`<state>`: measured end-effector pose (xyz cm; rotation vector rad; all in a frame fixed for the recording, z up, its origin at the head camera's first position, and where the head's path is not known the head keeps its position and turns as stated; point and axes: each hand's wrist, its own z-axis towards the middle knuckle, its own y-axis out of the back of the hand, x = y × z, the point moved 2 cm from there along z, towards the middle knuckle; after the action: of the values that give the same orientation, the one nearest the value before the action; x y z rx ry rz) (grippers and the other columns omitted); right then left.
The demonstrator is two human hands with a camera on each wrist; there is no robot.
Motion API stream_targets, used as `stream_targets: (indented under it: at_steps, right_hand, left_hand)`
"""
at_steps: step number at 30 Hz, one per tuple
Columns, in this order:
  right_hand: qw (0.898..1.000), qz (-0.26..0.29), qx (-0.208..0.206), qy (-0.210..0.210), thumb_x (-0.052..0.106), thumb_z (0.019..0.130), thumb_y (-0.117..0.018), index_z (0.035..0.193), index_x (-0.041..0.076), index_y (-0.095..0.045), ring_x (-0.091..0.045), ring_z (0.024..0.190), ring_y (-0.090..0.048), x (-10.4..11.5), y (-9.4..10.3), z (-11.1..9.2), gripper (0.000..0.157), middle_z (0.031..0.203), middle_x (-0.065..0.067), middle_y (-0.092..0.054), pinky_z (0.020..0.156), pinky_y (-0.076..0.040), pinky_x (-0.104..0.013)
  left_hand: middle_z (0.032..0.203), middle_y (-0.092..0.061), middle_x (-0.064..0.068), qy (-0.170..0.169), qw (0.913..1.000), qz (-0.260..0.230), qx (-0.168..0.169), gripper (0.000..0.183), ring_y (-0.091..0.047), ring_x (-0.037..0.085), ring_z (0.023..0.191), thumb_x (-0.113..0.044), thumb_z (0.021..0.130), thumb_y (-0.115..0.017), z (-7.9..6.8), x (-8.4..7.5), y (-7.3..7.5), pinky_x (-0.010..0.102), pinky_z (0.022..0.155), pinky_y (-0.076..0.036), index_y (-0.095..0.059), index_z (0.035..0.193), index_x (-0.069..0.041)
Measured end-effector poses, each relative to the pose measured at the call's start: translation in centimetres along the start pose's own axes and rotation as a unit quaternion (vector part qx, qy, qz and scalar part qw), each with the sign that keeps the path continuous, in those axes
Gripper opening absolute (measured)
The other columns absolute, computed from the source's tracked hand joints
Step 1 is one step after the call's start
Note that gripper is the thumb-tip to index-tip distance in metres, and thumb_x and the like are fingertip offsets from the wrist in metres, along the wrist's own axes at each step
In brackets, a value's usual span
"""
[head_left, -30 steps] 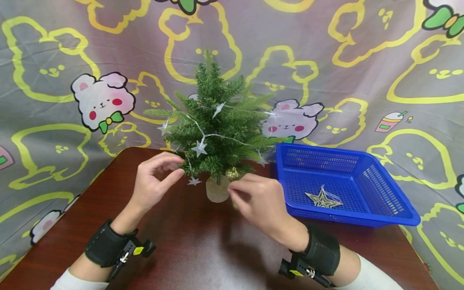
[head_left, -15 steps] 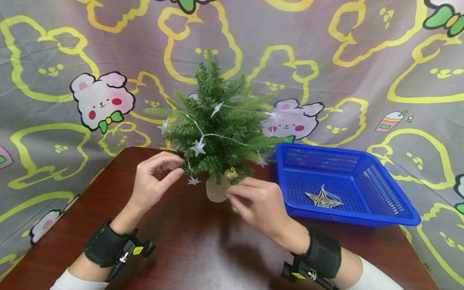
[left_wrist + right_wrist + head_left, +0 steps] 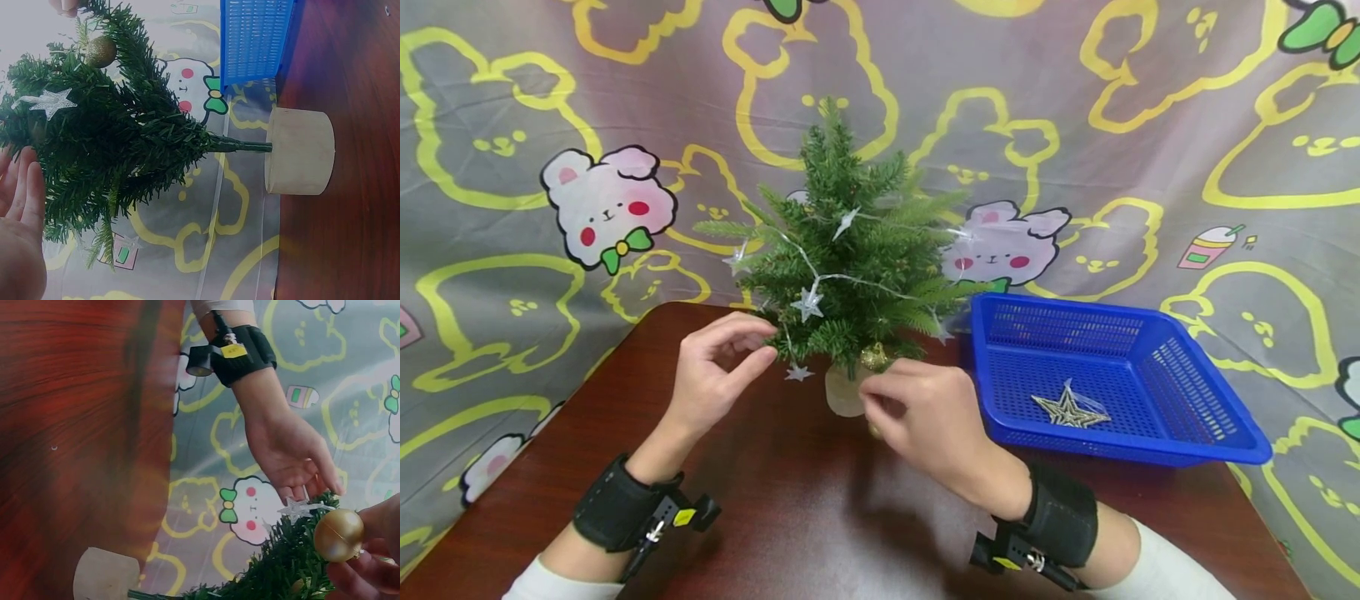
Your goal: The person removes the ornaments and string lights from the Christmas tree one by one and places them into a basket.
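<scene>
A small artificial Christmas tree point(image 3: 850, 250) stands upright on a pale round base point(image 3: 844, 392), draped with a string of star lights point(image 3: 808, 304). My right hand point(image 3: 928, 412) is at its lower right branches, thumb and forefinger pinched together. In the right wrist view, those fingers hold a smooth gold bauble point(image 3: 338, 535), mostly hidden by the hand in the head view. A glittery gold bauble point(image 3: 100, 51) hangs on a branch close by. My left hand point(image 3: 718, 371) is beside the lower left branches, thumb and forefinger apart, fingertips right at the needles.
To the right of the tree, a blue plastic basket point(image 3: 1120, 454) contains a gold star ornament point(image 3: 1070, 408). Everything stands on a dark brown table point(image 3: 790, 517). Behind it hangs a grey cartoon-print cloth point(image 3: 662, 92).
My right hand has shifted slightly left, toward the tree's base, its fingers still pinched. The left hand stays almost in place.
</scene>
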<state>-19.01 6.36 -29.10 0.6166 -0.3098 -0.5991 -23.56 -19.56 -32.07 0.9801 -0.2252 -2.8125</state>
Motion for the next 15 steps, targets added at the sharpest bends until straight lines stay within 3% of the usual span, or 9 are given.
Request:
stream_targets:
  at_steps: [5, 15]
  right_hand:
    - [1.0, 0.001, -0.007, 0.015, 0.017, 0.08, -0.074, 0.081, 0.02, -0.078, -0.001, 0.059, -0.062, 0.16, -0.09, -0.04, 0.005, 0.073, 0.009, -0.07, 0.052, -0.048, -0.021]
    - [0.999, -0.002, 0.004, -0.054, 0.018, 0.082, -0.071, 0.078, 0.023, -0.076, 0.0, 0.063, -0.061, -0.15, 0.27, 0.26, 0.008, 0.073, 0.012, -0.07, 0.055, -0.047, -0.024]
  left_hand:
    - [0.095, -0.07, -0.008, -0.002, 1.0, 0.003, 0.001, 0.021, -0.064, 0.006, 0.075, 0.01, 0.082, -0.069, -0.05, 0.02, 0.02, 0.018, 0.06, -0.048, -0.071, 0.101, 0.003]
    - [0.096, -0.07, -0.007, -0.001, 1.0, -0.005, 0.003, 0.02, -0.065, 0.006, 0.076, 0.01, 0.082, -0.069, -0.07, 0.09, -0.01, 0.017, 0.063, -0.05, -0.071, 0.101, 0.005]
